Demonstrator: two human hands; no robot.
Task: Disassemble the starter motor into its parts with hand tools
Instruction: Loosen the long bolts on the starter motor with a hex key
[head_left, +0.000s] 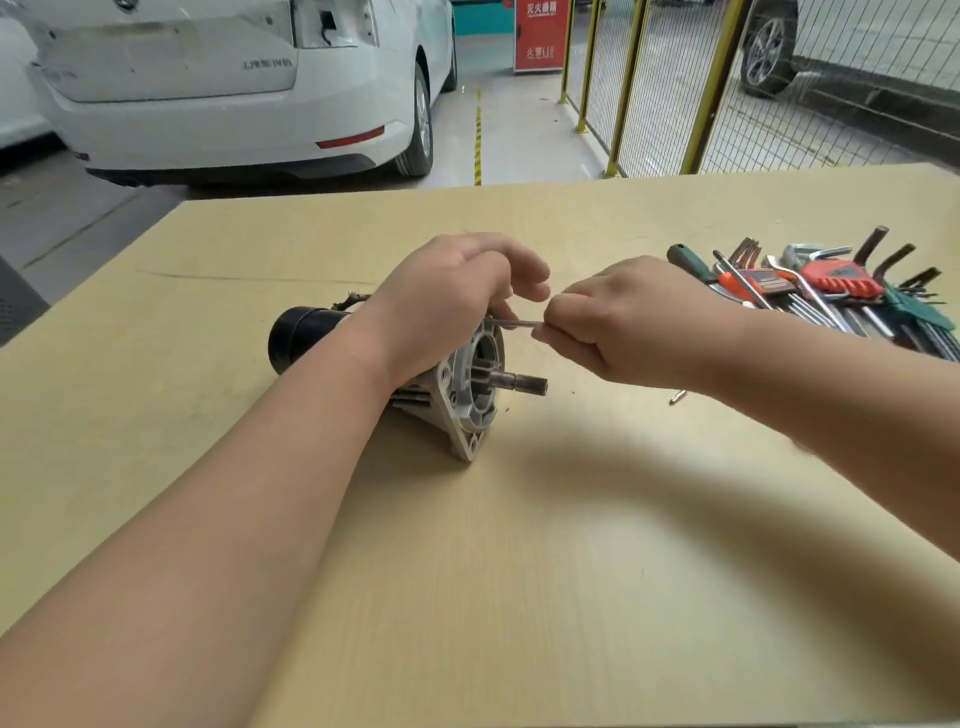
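Observation:
The starter motor (467, 400) lies on its side on the wooden table (571, 545), black rear can (298, 335) to the left, silver flange and shaft (524, 385) pointing right. My left hand (447, 306) presses down on top of the motor body and grips it. My right hand (623, 325) is closed in a fist around a thin metal hex key (514, 323), whose tip meets the upper edge of the flange. The handle end of the key is hidden inside my fist.
A heap of hand tools (831, 291) with hex key sets, a screwdriver and pliers lies at the table's right. A small loose screw (678, 396) rests under my right forearm. Beyond the table stand a white car (234, 88) and a yellow mesh fence (675, 88).

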